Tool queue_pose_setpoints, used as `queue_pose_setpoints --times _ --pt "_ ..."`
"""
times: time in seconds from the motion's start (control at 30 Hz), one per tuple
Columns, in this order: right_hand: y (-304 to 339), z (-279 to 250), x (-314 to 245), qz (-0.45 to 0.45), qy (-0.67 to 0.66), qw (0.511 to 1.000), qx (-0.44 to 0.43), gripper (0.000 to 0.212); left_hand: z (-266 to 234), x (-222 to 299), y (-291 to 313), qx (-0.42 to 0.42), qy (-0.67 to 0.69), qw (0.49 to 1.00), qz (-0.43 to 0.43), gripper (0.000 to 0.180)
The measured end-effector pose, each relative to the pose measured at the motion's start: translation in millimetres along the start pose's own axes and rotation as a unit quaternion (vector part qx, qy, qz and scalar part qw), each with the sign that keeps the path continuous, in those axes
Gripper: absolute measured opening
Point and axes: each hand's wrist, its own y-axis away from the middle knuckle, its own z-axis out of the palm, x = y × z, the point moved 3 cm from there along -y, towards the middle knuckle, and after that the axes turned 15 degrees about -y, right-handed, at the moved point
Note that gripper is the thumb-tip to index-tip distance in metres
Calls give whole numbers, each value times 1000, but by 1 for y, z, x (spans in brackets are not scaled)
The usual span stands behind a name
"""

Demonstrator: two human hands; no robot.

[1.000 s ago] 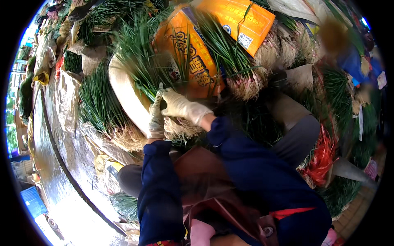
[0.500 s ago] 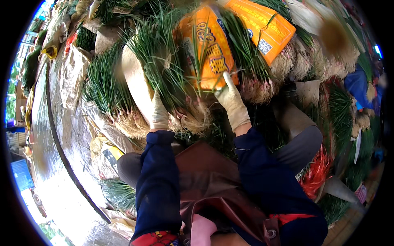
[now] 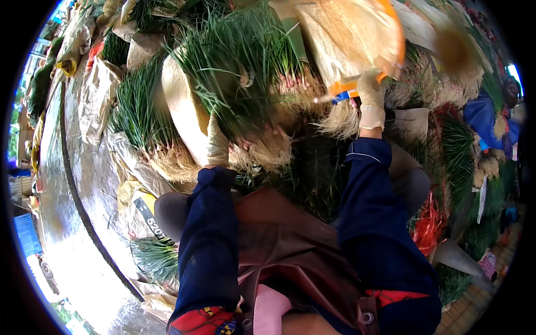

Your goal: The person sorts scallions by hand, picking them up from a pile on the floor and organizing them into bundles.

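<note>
Holding an orange-edged sheet [image 3: 352, 42] by its lower edge, pale side up: gloved right hand [image 3: 371, 103]. Green-onion bunch [image 3: 229, 78], left of sheet, touching gloved left hand [image 3: 217, 144], grip unclear. Black-and-yellow wrapper [image 3: 146, 207], white-printed, beside left knee [image 3: 170, 215].

We can make out one clear piece of print: a short row of large numerals on a yellow, white and dark package [image 3: 146, 207], just beside our left knee [image 3: 170, 216]. The row slants down the package toward the lower right, and its end is hard for us to tell. On the orange and blue edge of the pale-faced sheet [image 3: 346, 39], any lettering is too blurred for us to read.
</note>
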Motion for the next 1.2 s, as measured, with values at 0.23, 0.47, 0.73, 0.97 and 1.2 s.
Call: queue_pose_setpoints --times 0.23,0.47,0.73,0.97,1.2 --pt "42 -33 26 -18 185 978 -93 59 -1 -13 -21 32 -106 994 4 44" --pt "98 -176 77 140 870 468 -69 62 13 -20 -17 63 -281 945 153 61" --pt "122 -165 186 103 964 217 -114 61 35 12 -23 -152 -51 982 103 35" --pt "45 -102 185 69 924 287 -245 55 107 69 -21 -113 -155 981 24 40" --pt "17 -93 110 -77 989 125 6 78 78 8 13 -14 -356 934 34 49"
